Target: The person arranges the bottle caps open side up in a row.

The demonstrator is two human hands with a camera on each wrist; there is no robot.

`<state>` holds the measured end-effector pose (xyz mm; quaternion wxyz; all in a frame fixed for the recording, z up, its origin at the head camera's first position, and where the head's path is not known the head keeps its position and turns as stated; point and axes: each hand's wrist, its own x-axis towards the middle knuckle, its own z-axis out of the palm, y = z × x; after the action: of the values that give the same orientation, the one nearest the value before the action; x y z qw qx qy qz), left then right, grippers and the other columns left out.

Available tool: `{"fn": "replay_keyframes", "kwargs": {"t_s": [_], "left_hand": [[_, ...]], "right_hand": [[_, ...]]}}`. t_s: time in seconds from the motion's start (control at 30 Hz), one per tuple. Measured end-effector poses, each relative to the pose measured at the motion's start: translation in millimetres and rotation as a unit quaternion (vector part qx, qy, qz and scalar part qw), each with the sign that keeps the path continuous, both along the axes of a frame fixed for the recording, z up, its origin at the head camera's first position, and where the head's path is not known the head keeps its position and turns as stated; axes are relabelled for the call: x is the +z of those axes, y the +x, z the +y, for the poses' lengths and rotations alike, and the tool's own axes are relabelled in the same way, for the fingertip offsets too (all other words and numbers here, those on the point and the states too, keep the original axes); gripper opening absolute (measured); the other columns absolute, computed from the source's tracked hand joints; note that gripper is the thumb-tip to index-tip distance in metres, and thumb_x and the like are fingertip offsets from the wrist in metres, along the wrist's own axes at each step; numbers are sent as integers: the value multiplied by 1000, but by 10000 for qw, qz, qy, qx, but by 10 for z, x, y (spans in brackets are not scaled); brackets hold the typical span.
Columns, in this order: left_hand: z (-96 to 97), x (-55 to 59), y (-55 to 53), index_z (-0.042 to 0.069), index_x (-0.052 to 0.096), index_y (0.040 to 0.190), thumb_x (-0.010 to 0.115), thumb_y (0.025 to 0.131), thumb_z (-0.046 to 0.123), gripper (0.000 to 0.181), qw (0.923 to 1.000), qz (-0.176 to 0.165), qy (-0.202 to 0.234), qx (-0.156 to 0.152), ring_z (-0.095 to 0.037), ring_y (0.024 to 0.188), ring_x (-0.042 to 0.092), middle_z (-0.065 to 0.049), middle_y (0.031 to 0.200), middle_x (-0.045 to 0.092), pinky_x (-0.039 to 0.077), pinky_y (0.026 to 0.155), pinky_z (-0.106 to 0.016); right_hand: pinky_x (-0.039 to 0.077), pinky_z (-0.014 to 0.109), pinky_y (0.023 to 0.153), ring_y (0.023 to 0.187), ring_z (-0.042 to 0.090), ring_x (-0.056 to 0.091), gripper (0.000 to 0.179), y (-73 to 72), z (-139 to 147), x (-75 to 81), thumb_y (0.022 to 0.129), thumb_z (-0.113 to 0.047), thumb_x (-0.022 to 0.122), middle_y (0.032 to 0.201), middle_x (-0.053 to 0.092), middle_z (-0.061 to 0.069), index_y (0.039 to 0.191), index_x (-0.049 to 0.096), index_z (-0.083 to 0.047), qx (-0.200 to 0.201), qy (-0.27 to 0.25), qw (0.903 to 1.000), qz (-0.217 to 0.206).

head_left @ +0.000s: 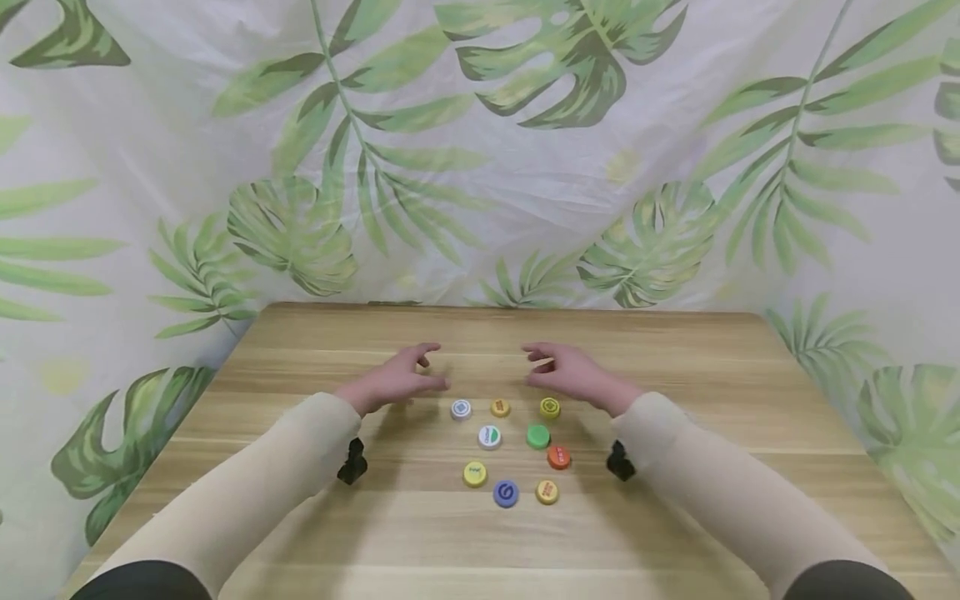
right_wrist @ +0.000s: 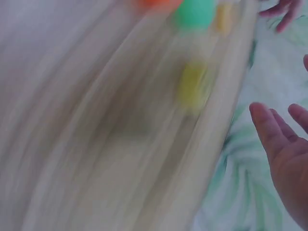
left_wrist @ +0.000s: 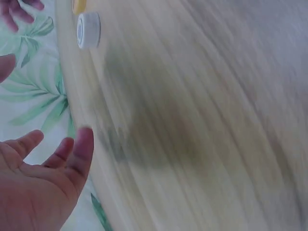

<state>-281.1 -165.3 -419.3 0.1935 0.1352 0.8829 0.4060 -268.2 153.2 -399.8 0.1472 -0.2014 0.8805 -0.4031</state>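
My left hand (head_left: 395, 379) hovers over the table's far half with fingers loosely spread, holding nothing. Opposite it, my right hand (head_left: 573, 375) has relaxed fingers and also holds nothing. Nearest the left hand is a white bottle cap (head_left: 461, 409) with a blue mark, seen on its side in the left wrist view. A yellow bottle cap (head_left: 550, 407) lies just below the right hand's fingers. Between them is an orange-yellow cap (head_left: 500, 407). Closer to me lie a white-and-green cap (head_left: 489, 437), a green cap (head_left: 537, 436) and a red cap (head_left: 558, 457).
Toward the front lie a pale yellow cap (head_left: 475, 474), a blue cap (head_left: 506, 493) and another orange-yellow cap (head_left: 547, 492). The wooden table (head_left: 750, 500) ends at the back before a leaf-patterned cloth (head_left: 525, 208). The right wrist view is blurred.
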Motion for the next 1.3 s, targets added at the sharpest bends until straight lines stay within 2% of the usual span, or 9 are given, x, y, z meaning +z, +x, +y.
{"fn": "replay_keyframes", "kwargs": {"t_s": [0.13, 0.3, 0.4, 0.5, 0.63, 0.73, 0.87, 1.13, 1.3], "left_hand": [[93, -36, 23, -1, 26, 160, 75, 93, 20, 86, 9964, -688, 498, 38, -36, 100, 64, -28, 131, 47, 60, 84, -44], [204, -64, 109, -7, 29, 156, 78, 89, 11, 84, 9915, -1091, 701, -78, -31, 95, 67, -25, 121, 56, 61, 82, -40], [263, -93, 139, -11, 32, 152, 77, 88, 6, 80, 9899, -1162, 810, -103, -30, 93, 69, -24, 116, 57, 62, 83, -40], [310, -114, 145, -14, 36, 146, 75, 87, 2, 72, 9893, -1162, 875, -80, -29, 90, 70, -22, 111, 57, 62, 82, -40], [358, -119, 155, -15, 48, 132, 70, 86, -3, 53, 9905, -1098, 825, -59, -27, 88, 69, -20, 107, 60, 62, 81, -38], [376, -133, 157, -12, 57, 117, 67, 85, -4, 34, 9940, -899, 628, -51, -24, 85, 67, -17, 102, 62, 62, 78, -35], [371, -184, 134, -10, 63, 106, 63, 89, -6, 17, 9954, -786, 542, 8, -20, 80, 65, -15, 95, 65, 61, 74, -31], [283, -292, 44, -15, 63, 108, 56, 96, -8, 16, 9830, -1249, 1286, 404, -15, 73, 62, -14, 90, 66, 58, 68, -26], [274, -255, 12, -15, 64, 109, 57, 98, -5, 17, 9815, -1225, 1391, 477, -16, 71, 62, -14, 87, 66, 58, 67, -27]], "right_hand": [[52, 43, 102, 124, 36, 59, 58, -22, -353, -35, 95, -11, 70, 138, 59, 26, 147, 50, 5, -88, -430, 9975, -550], [57, 32, 89, 100, 24, 68, 54, -50, -708, -98, 88, -6, 76, 116, 71, 16, 137, 58, 8, -343, -210, 9948, -938], [58, 29, 81, 91, 19, 68, 52, -55, -858, -132, 85, -8, 80, 108, 73, 11, 132, 62, 7, -257, 235, 9947, -963], [56, 28, 78, 86, 17, 66, 49, -61, -964, -180, 82, -13, 83, 102, 72, 6, 125, 67, 4, 7, 893, 9934, -720], [51, 24, 74, 79, 14, 61, 30, -38, -1059, -212, 80, -12, 83, 88, 68, 1, 107, 72, -2, 376, 1542, 9869, -273], [48, 24, 66, 73, 15, 57, 17, -16, -1098, -216, 79, -4, 80, 78, 64, 1, 92, 69, -4, 424, 1597, 9862, -83], [46, 23, 61, 69, 15, 55, 14, -15, -1122, -254, 80, -1, 78, 73, 61, 0, 84, 65, -6, 308, 1527, 9878, -26], [48, 22, 66, 74, 14, 58, 13, -65, -1107, -314, 81, -9, 82, 77, 64, -1, 85, 69, -7, 230, 1374, 9902, -105], [50, 24, 67, 76, 15, 59, 12, -101, -1072, -274, 85, -11, 79, 81, 66, 0, 90, 69, -7, 169, 1252, 9918, -218]]}}
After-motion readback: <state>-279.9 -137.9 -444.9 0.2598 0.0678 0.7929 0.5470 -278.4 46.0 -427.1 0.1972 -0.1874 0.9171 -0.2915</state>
